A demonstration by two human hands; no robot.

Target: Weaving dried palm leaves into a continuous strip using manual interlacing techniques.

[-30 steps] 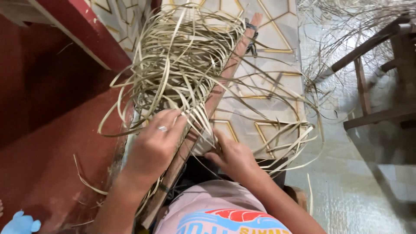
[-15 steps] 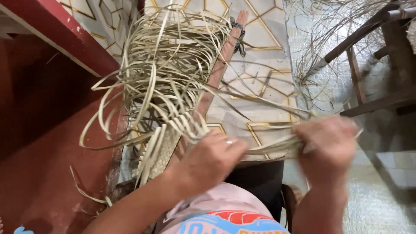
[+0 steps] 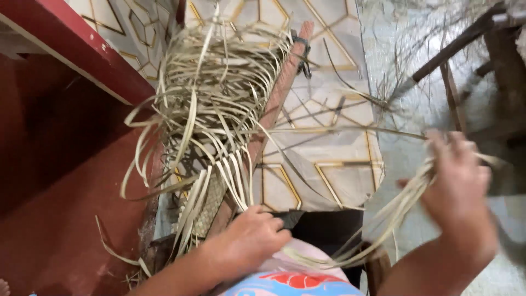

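- Floor [image 3: 323,137]: pale tiles with gold line patterns, under the whole work; a shiny sheet covers the part at right.
- Red ledge [image 3: 82,60]: painted edge and wall along the left side.
- Wooden frame [image 3: 466,38]: dark bars at upper right, well apart from the weaving, partly blurred.
- Loose strips [image 3: 213,82]: a large tangle of pale flat strips fanning up and outward from the woven end, probably left free so single strands can be picked out.
- Wooden bar [image 3: 274,109]: long reddish piece with its long axis running from the lap up and away; a small dark clamp [image 3: 302,52] sits near its far end.
- Woven mat [image 3: 205,211]: narrow finished band beside the bar, parallel to it, near end toward the lap.
- Right hand [image 3: 457,186]: closed around a bundle of strips [image 3: 383,219], drawn out to the right, seemingly to pull them taut; blurred.
- Left hand [image 3: 249,241]: fingers curled down at the bar's near end, apparently steadying it; what it pinches I cannot tell.
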